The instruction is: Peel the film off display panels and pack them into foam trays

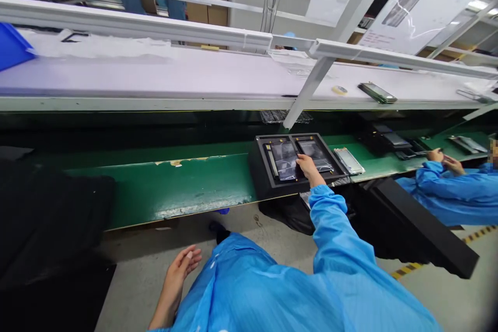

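Long green table [202,181], slick-topped, chipped pale along the edges. Set near its front edge, within easy reach, a matte black case [260,170], thick-walled, apparently foam, with two recesses likely meant to keep flat pieces level and apart. Lying in the left recess, a dark, glossy, rectangular panel [285,158]; in the right, a similar panel [316,152]. Right hand [309,167] at the left panel's inner edge, gripping or merely touching, impossible to tell. Left hand [182,263] unburdened, fingers loosely curled, well apart from the case.

Contact under R fingers [302,158] prob. hidden; co-worker [453,192] cut off @ edge.
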{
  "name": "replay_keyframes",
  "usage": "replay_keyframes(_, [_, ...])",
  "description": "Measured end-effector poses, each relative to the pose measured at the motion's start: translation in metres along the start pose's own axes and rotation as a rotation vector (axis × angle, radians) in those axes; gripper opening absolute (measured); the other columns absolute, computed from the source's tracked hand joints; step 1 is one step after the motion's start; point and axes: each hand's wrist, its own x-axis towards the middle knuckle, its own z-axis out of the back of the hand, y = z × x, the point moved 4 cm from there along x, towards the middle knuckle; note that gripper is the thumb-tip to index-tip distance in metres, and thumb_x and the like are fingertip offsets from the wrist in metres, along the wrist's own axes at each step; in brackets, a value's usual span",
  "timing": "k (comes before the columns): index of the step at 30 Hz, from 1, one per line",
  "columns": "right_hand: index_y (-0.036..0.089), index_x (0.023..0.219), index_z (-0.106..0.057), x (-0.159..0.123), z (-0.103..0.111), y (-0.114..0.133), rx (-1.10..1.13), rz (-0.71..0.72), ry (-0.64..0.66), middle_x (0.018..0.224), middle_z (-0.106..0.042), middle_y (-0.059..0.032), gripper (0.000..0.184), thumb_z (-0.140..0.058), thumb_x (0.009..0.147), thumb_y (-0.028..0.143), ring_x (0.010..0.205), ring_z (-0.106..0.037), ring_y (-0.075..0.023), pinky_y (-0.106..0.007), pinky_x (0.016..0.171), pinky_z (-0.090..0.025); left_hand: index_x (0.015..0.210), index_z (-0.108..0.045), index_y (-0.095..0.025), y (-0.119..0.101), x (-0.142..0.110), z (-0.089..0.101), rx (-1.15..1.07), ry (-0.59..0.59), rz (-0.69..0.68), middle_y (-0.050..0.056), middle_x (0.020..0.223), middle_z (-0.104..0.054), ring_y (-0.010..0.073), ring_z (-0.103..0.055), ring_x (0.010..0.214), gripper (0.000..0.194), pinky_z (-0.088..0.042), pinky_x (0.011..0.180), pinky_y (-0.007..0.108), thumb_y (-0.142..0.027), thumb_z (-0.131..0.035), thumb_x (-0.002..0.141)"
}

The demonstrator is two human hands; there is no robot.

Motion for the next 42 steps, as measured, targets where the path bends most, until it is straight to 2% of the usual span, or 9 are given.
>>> replay_keyframes(10, [0.008,0.137,-0.059,0.012,-0.029,0.003,-0.229,-0.030,0.023,0.141,-0.057,-0.0252,0.050,-0.057,0.091,0.028,0.132,-0.052,-0.0310,-0.047,0.114,-0.038,0.106,-0.071,-0.017,0.025,-0.014,0.021,-0.044,-0.094,-0.033,0.014,0.106,-0.079,0.0321,-0.075,0.099,0.065,-0.058,0.090,0.042,-0.058,-0.087,0.058])
replay_keyframes(18, [0.017,0.156,-0.033,-0.028,-0.070,0.030,-0.649,0.001,0.229,0.164,-0.019,-0.0256,0.090,-0.053,0.089,0.073,0.149,-0.025,-0.0433,-0.061,0.112,-0.033,0.103,-0.071,-0.019,0.039,-0.009,0.033,-0.054,-0.070,-0.022,0.011,0.103,-0.080,0.0313,-0.075,0.099,0.069,-0.058,0.091,0.042,-0.064,-0.088,0.054])
replay_keyframes(22, [0.018,0.155,-0.037,-0.030,-0.058,0.039,-0.727,0.042,0.280,0.159,-0.030,-0.0252,0.085,-0.052,0.091,0.071,0.144,-0.034,-0.0423,-0.057,0.111,-0.036,0.104,-0.071,-0.019,0.036,-0.010,0.026,-0.075,-0.071,-0.053,0.012,0.103,-0.080,0.0301,-0.075,0.097,0.069,-0.057,0.089,0.041,-0.064,-0.087,0.054])
replay_keyframes(25, [0.015,0.147,-0.049,-0.027,-0.062,0.059,-0.806,0.115,0.210,0.153,-0.041,-0.0265,0.070,-0.057,0.093,0.059,0.142,-0.038,-0.0443,-0.059,0.109,-0.038,0.101,-0.071,-0.017,0.030,-0.017,0.017,-0.119,-0.105,-0.081,0.013,0.099,-0.080,0.0288,-0.075,0.090,0.071,-0.057,0.083,0.039,-0.065,-0.087,0.051])
replay_keyframes(27, [0.012,0.147,-0.048,-0.025,-0.089,0.101,-0.744,0.313,0.130,0.155,-0.037,-0.0276,0.065,-0.055,0.096,0.051,0.146,-0.032,-0.0441,-0.059,0.112,-0.035,0.099,-0.072,-0.015,0.024,-0.020,0.014,-0.160,-0.141,-0.109,0.015,0.098,-0.080,0.0270,-0.075,0.086,0.070,-0.056,0.080,0.037,-0.065,-0.086,0.051])
replay_keyframes(30, [0.012,0.148,-0.046,-0.062,-0.166,0.209,-0.416,0.804,0.221,0.160,-0.034,-0.0239,0.060,-0.048,0.099,0.047,0.150,-0.031,-0.0366,-0.052,0.118,-0.034,0.097,-0.072,-0.015,0.017,-0.022,0.019,-0.243,-0.219,-0.164,0.015,0.094,-0.080,0.0248,-0.074,0.079,0.068,-0.055,0.075,0.036,-0.065,-0.083,0.052])
replay_keyframes(33, [0.020,0.148,-0.046,-0.164,-0.245,0.337,-0.086,1.278,0.501,0.161,-0.036,-0.0159,0.054,-0.047,0.101,0.045,0.149,-0.035,-0.0290,-0.048,0.121,-0.035,0.096,-0.072,-0.017,0.019,-0.030,0.030,-0.329,-0.309,-0.215,0.013,0.093,-0.079,0.0242,-0.074,0.079,0.065,-0.054,0.076,0.036,-0.065,-0.082,0.053])
replay_keyframes(37, [0.020,0.148,-0.047,-0.312,-0.335,0.483,0.033,1.687,0.779,0.162,-0.034,-0.0153,0.051,-0.054,0.099,0.032,0.148,-0.036,-0.0278,-0.049,0.120,-0.037,0.097,-0.073,-0.016,0.041,-0.058,0.045,-0.456,-0.459,-0.236,0.015,0.097,-0.078,0.0262,-0.074,0.084,0.069,-0.055,0.078,0.038,-0.066,-0.083,0.051])
replay_keyframes(42, [0.011,0.147,-0.047,-0.423,-0.412,0.601,-0.173,1.991,0.744,0.163,-0.030,-0.0214,0.054,-0.058,0.094,0.014,0.148,-0.031,-0.0354,-0.052,0.116,-0.037,0.094,-0.075,-0.019,0.100,-0.093,0.058,-0.680,-0.690,-0.226,0.015,0.094,-0.079,0.0292,-0.074,0.084,0.075,-0.056,0.079,0.041,-0.073,-0.085,0.043])
